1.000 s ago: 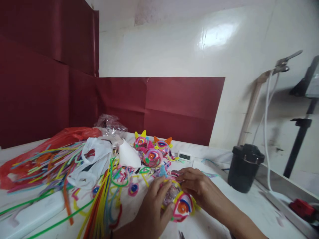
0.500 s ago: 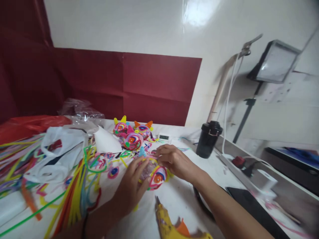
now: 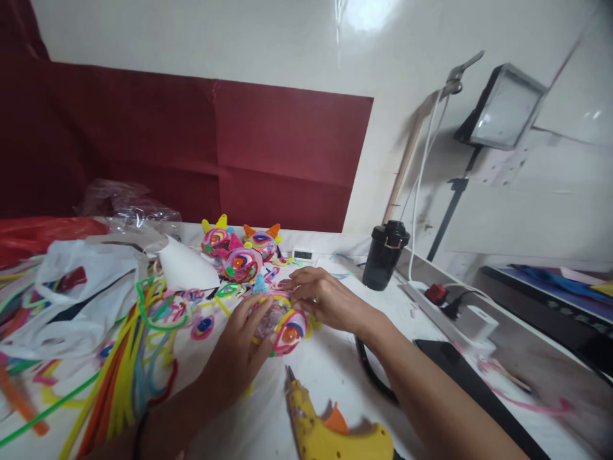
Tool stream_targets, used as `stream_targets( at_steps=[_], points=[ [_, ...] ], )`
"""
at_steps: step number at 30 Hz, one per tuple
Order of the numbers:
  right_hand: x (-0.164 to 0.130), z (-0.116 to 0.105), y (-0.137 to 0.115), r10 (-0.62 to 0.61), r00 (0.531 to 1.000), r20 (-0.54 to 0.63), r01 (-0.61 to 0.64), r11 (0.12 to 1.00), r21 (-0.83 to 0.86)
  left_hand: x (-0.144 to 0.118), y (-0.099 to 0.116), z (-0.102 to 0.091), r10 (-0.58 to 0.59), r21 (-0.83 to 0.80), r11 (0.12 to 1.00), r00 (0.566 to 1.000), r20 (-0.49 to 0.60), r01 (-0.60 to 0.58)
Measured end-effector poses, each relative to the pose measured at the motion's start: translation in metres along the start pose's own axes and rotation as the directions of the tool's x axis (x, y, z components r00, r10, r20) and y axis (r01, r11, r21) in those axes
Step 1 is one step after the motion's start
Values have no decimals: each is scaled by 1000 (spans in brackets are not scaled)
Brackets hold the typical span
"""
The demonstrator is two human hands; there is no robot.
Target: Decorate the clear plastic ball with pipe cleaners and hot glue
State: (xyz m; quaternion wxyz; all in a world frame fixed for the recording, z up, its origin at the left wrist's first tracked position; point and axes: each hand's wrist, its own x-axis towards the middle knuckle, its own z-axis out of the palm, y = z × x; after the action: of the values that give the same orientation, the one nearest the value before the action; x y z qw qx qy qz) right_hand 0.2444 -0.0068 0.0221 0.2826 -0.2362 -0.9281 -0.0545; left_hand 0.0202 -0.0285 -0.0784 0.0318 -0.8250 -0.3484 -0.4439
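Colourful toy held at the worktop

The left hand's [image 3: 239, 350] fingers were gripping the toy [image 3: 286, 329] on its left side. The right hand's [image 3: 330, 298] fingers were bent against its far right side; I could not tell if they gripped something. The toy was well in from the back edge of the worktop [image 3: 342, 383], just beyond a glue gun [image 3: 312, 425].

Four eye-fronted craft balls [image 3: 290, 333], one yellow glue gun [image 3: 309, 425], one black bottle [image 3: 384, 260], one floodlight [image 3: 508, 108]
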Motion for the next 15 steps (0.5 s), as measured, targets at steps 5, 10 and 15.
stream_targets(
  at_steps=[5, 10, 15],
  points=[
    [1, -7, -3, 5, 1000, 14, -5, 1000, 11, -2, -2, 1, -28, -6, 1000, 999, 19, 28],
    [0, -11, -2, 8, 998, -65, -6, 999, 33, 0, 0, 0, -30, -3, 1000, 999, 21, 30],
    [1, -14, -12, 16, 1000, -16, -15, 1000, 15, 4, 2, -2, -25, 1, 1000, 1000, 6, 25]
  ],
)
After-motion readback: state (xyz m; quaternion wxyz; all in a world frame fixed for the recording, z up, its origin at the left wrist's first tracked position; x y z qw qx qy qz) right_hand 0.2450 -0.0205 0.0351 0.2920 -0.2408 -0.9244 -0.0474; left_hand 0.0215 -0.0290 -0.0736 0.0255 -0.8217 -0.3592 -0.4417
